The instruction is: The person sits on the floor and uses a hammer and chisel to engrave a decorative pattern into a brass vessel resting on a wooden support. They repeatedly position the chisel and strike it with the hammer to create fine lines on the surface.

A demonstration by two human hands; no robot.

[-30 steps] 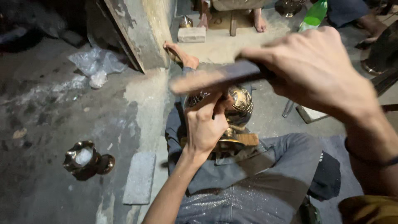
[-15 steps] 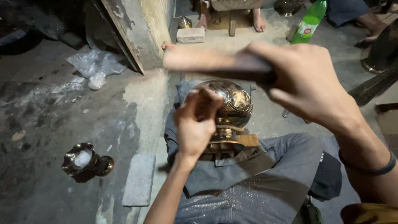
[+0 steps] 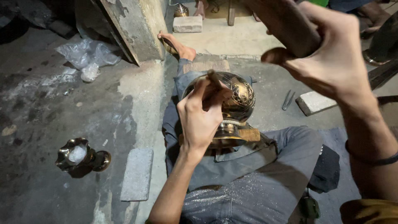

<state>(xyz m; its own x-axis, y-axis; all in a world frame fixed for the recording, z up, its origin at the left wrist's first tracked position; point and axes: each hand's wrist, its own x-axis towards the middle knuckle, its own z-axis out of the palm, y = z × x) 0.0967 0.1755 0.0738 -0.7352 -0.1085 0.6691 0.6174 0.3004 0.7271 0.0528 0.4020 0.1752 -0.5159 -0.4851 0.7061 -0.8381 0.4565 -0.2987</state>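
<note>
Stained concrete floor (image 3: 62, 108), leaning slab (image 3: 137, 29), dim light.

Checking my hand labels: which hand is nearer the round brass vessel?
Left. The left hand is against the round brass vessel, holding a thin tool to it; the right hand is raised up right, gripping a dark bar.

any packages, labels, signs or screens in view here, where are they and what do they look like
Crumpled clear plastic bag: on the dark floor at upper left, beside the leaning concrete slab; translucent whitish, no print visible.
Green plastic item: at the top edge, mostly cut off; too little shows to tell what it is.
No labels, signs or screens in view.
</note>
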